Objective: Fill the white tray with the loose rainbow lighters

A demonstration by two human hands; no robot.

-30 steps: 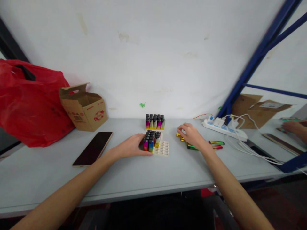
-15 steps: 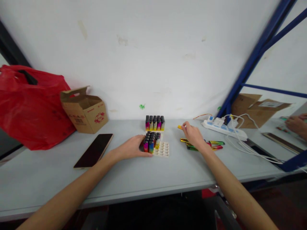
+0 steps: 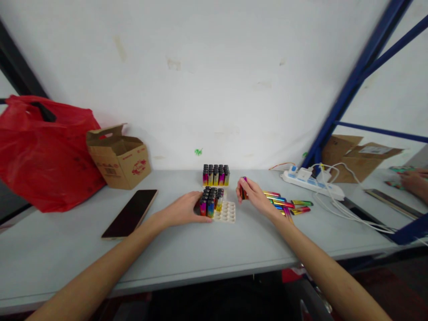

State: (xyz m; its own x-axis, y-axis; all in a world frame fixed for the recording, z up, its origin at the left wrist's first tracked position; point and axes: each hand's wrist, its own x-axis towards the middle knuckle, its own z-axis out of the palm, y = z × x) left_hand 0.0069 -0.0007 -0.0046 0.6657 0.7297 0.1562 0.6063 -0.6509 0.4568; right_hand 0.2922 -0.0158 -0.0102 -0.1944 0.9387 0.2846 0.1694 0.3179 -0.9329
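My left hand (image 3: 183,208) grips the left end of a white tray with holes (image 3: 229,211), its thumb along the front edge. Lighters with shiny coloured bodies and black tops (image 3: 210,207) stand upright in the left part of this tray; the holes on the right are bare. Between the fingers of my right hand (image 3: 256,196) is a purple and dark lighter (image 3: 244,187), held to the right of the tray, slightly above the table. Several loose lighters (image 3: 282,203) lie in a pile to the right of and behind that hand.
A second block of standing lighters (image 3: 216,175) is near the wall. At left are a phone (image 3: 131,214), an open carton (image 3: 120,160) and a red bag (image 3: 50,156). A power strip (image 3: 310,183) with cables lies right, beside a blue frame. Another person's hand (image 3: 414,183) shows far right.
My right hand has come left from the pile towards the tray with a lighter in its fingers. The pile shows more clearly. My left hand stays at the tray.
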